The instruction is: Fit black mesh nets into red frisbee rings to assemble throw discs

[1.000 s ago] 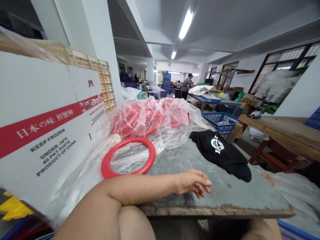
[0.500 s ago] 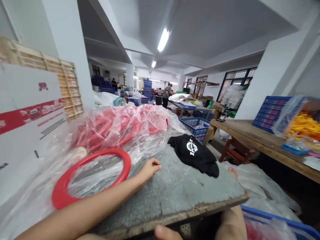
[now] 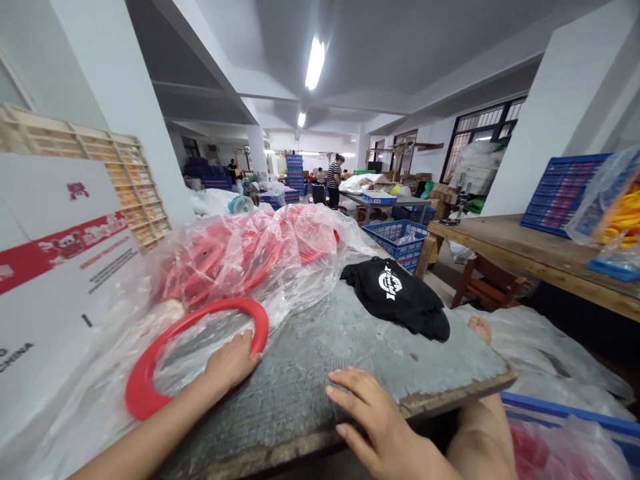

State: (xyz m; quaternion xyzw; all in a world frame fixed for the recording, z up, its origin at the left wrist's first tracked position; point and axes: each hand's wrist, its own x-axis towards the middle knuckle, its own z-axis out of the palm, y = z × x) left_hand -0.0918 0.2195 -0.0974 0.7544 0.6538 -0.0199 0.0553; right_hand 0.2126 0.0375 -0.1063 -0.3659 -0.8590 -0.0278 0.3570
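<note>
My left hand [image 3: 231, 363] lies on the near right edge of a red plastic ring [image 3: 137, 393], fingers curled over its rim. The ring rests on clear plastic sheeting at the left of a grey worn tabletop [image 3: 350, 333]. To the right, my right hand [image 3: 373, 417] lies flat on the tabletop's front edge with fingers stretched out and nothing in it. Behind the ring sits a clear plastic bag [image 3: 240, 260] with several more red rings.
A black cloth [image 3: 400, 300] with a white logo lies on the table's far right. A white cardboard box [image 3: 50, 267] stands at the left. A blue basket [image 3: 400, 237], a wooden table [image 3: 525, 247] and a distant person [image 3: 334, 179] are beyond.
My left hand drew back from the table's middle onto the red ring. My right hand came up from below and settled on the table's front edge. The view turned right.
</note>
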